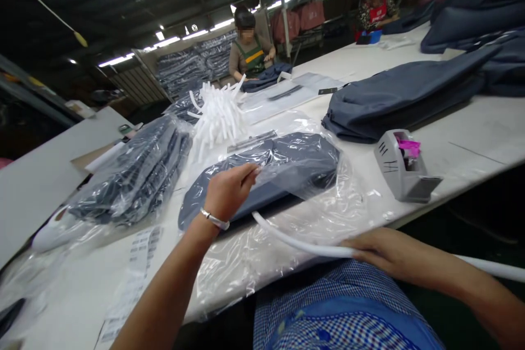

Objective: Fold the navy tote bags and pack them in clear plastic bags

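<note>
Left hand (227, 191) out over desk (484, 136), fingertips pinching edge of clear bag (287, 229) where it covers folded garment (270, 169); grip closed on the plastic, silver bracelet on wrist. Garment dark blue-grey, lying flat mid-desk, mostly inside bag, bag mouth spilling toward near desk edge. Right hand (381, 251) low at near edge, palm down, fingers wrapped over white tube (303, 243); grip closed on tube. Tube curving from under garment's near edge, through right hand, running off frame to the right. Tape dispenser (400, 167) grey, right of bag, near desk edge, pink roll inside (apart from bag, not touching). Behind dispenser, loose pile of blue-grey garments (394, 98) stretching to far right. Left of bagged garment, stack of packed bags (135, 175), just beside. Bundle of white strips (217, 115) standing up behind, between stack and bagged garment. Label sheets (139, 262) flat on desk near left forearm. Far end of desk: one person (250, 54) seated handling dark cloth, another person (375, 8) further right in red. Blue checked clothing at bottom of frame against desk edge. Background dim, shelves of stacked cloth, detail unclear.
</note>
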Demonstrator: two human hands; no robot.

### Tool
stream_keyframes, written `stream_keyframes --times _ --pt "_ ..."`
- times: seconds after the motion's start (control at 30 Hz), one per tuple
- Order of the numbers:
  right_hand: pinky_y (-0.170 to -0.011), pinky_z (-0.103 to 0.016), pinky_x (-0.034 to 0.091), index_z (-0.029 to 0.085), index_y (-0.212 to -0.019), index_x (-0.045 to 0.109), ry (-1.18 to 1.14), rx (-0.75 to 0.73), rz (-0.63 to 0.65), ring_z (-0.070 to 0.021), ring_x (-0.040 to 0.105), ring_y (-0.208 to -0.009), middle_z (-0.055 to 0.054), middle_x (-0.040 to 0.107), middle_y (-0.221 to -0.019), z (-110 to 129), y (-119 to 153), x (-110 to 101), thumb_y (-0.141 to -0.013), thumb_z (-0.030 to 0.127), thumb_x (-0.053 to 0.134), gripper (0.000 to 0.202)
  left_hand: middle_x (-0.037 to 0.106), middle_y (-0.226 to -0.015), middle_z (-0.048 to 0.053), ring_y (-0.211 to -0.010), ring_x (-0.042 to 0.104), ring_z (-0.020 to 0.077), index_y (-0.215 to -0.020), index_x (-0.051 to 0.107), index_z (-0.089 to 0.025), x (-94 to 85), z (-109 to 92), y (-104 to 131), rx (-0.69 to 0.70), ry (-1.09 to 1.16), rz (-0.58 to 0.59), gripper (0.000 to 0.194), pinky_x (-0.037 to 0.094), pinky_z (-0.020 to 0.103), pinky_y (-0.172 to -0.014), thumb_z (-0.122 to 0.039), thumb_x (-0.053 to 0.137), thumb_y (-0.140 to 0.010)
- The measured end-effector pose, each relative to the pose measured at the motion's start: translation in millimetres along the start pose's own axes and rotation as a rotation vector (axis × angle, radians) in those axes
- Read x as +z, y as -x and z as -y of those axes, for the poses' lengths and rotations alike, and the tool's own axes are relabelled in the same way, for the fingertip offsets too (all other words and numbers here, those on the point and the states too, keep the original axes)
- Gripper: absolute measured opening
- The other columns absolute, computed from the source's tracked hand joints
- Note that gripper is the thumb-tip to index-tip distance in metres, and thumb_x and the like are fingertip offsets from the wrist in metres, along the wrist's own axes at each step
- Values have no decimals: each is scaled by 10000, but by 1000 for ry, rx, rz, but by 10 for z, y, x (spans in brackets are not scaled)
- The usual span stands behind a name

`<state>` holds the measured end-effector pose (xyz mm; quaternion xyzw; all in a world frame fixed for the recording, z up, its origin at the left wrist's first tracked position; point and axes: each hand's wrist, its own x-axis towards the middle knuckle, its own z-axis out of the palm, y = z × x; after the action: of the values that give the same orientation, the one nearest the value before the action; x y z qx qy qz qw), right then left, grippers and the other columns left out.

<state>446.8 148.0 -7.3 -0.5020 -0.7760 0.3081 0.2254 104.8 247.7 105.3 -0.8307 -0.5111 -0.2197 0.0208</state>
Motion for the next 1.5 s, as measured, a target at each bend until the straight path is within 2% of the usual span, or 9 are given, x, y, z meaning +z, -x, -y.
stream_keyframes --times 0.07,0.13,0.4,0.57,0.73,0.93,1.13,1.33,1.5 --pt "-720 -276 482 279 -936 767 5 -122 247 -203 663 -758 -54 737 -849 178 -278 125 -914 457 531 297 713 -752 -21 -696 646 139 -963 695 -245 -119 -17 -135 17 -14 0 276 401 241 -665 -406 470 -963" --pt "-728 -272 465 253 -969 757 51 -218 355 -200 656 -771 -63 728 -853 303 -550 256 -950 387 490 299 707 -728 -16 -664 628 136 -907 699 -235 -181 -25 -197 25 -31 -3 298 381 244 -647 -417 471 -961" --pt "-739 -255 445 235 -1154 693 166 -441 260 -192 652 -885 -58 675 -1041 582 -1365 838 -902 341 639 279 722 -771 6 -635 592 136 -959 709 -237 -179 -65 -81 -38 21 146 341 366 244 -625 -483 473 -943" --pt "-670 -241 415 282 -1243 621 205 -687 311 -177 650 -874 -31 699 -1011 925 -1338 1085 -940 401 585 327 696 -692 -10 -572 548 122 -781 687 -209 -220 -169 -55 -36 94 202 464 324 247 -584 -509 387 -968" --pt "-490 -261 273 264 -1114 640 358 -812 353 -169 649 -728 -3 717 -924 1290 -1094 1031 -963 444 525 262 680 -685 -4 -602 549 130 -771 686 -212 -262 -220 -89 7 100 165 472 327 249 -610 -521 387 -965" --pt "-470 -270 233 274 -1219 559 342 -953 323 -172 648 -784 -11 713 -973 1518 -1028 1086 -1021 443 353 331 590 -575 -31 -497 446 103 -771 693 -210 -272 -166 -133 -28 124 122 478 313 237 -567 -542 401 -954" --pt "-570 -251 353 252 -1260 563 268 -942 358 -158 634 -925 -6 679 -1179 1257 -1370 1325 -1021 402 398 327 574 -562 -45 -486 436 97 -809 704 -217 -336 -142 -112 -16 129 81 455 304 230 -540 -530 408 -955" --pt "-814 -298 395 224 -1147 656 320 -710 35 -194 566 -990 -38 662 -1140 568 -1571 1121 -972 311 540 227 622 -591 -25 -506 468 100 -787 706 -201 -375 -119 -52 -35 125 70 462 312 226 -541 -513 413 -960" --pt "-806 -353 360 213 -1102 673 521 -503 -200 -234 503 -966 -87 632 -1088 353 -1528 1011 -966 213 514 208 706 -736 -3 -554 517 94 -796 708 -195 -371 -123 -60 -25 161 65 458 336 221 -563 -494 407 -971"
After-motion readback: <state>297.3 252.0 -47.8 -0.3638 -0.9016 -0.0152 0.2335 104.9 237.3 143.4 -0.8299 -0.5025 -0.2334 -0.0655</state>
